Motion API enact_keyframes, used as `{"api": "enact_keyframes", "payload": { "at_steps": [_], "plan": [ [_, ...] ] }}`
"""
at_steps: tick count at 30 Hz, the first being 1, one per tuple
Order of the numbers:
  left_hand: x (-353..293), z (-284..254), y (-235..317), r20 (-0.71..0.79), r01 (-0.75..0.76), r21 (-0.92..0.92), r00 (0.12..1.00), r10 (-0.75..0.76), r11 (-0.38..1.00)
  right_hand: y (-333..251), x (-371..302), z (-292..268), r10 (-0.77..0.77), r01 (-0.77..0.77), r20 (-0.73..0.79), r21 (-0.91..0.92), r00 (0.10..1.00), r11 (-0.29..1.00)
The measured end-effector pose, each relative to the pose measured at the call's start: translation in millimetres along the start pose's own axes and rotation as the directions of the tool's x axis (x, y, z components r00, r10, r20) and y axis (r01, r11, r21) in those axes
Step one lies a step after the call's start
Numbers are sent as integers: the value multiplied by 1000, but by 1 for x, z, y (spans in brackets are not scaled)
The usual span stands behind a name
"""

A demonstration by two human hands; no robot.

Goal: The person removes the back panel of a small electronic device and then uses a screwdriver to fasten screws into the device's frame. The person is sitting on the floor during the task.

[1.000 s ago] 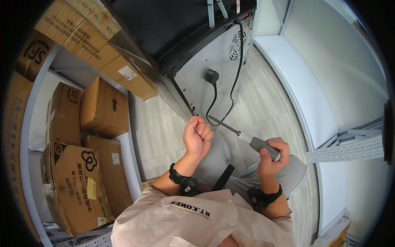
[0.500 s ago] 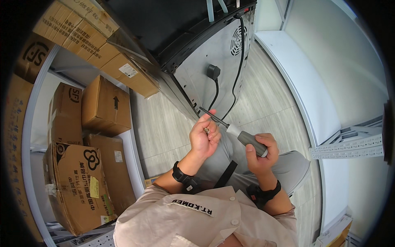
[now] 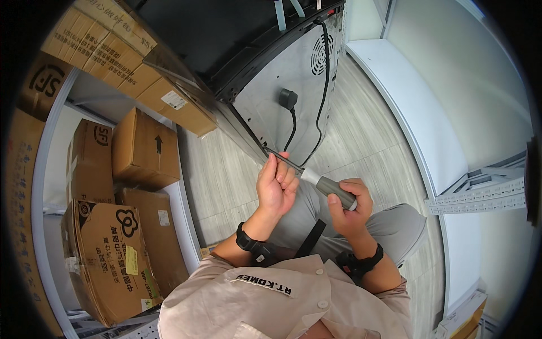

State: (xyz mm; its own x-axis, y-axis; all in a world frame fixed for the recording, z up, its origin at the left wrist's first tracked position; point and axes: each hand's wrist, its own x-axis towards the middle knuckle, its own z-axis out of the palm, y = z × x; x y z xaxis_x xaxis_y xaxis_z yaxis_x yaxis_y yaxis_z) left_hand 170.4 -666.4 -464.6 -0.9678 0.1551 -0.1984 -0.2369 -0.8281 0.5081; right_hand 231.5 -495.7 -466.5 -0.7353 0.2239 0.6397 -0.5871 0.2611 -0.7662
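My right hand [image 3: 350, 210] is wrapped round the thick grey handle of a screwdriver [image 3: 333, 192] with a white collar. Its dark shaft slants up and left, the tip at the lower edge of the appliance's metal back panel [image 3: 262, 90]. Close under the shaft, my left hand [image 3: 276, 189] has its fingers curled, index finger and thumb up by the shaft near the tip. Whatever lies inside those curled fingers is hidden. From the panel hangs a black power cord [image 3: 326, 73]; a black plug [image 3: 288, 99] rests against the panel.
Cardboard boxes [image 3: 144, 148] fill the shelf on the left, and more cartons [image 3: 104, 48] stand beside the appliance. A white shelf [image 3: 384, 73] runs along the right, with a perforated metal post [image 3: 480, 198]. Grey plank floor [image 3: 361, 141] lies between.
The screwdriver and my right hand have moved up and left, bringing the tip to the panel's edge. My left hand has turned slightly, and the small shiny metal piece seen in its fingers is now hidden.
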Motion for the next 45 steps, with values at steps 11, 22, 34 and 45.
{"api": "enact_keyframes", "payload": {
  "at_steps": [11, 22, 34, 45],
  "plan": [
    [3, 0, 1, -1, -11, 38, 1000, 11, 999, 0, 2, 1, -22, 22, 5, -9, 1000, 1000],
    [5, 3, 1, -42, -15, -5, 999, 14, 1000, -7, 10, -9, 387, -393, 151, 6, 909, 920],
    [6, 5, 0, -66, -71, 96, 995, 78, 993, -13, 27, -16, -99, 122, 316, -52, 944, 991],
    [5, 5, -1, -21, -149, 204, 988, 156, 968, -22, 16, -17, 369, -383, 313, -20, 875, 924]
  ]
}}
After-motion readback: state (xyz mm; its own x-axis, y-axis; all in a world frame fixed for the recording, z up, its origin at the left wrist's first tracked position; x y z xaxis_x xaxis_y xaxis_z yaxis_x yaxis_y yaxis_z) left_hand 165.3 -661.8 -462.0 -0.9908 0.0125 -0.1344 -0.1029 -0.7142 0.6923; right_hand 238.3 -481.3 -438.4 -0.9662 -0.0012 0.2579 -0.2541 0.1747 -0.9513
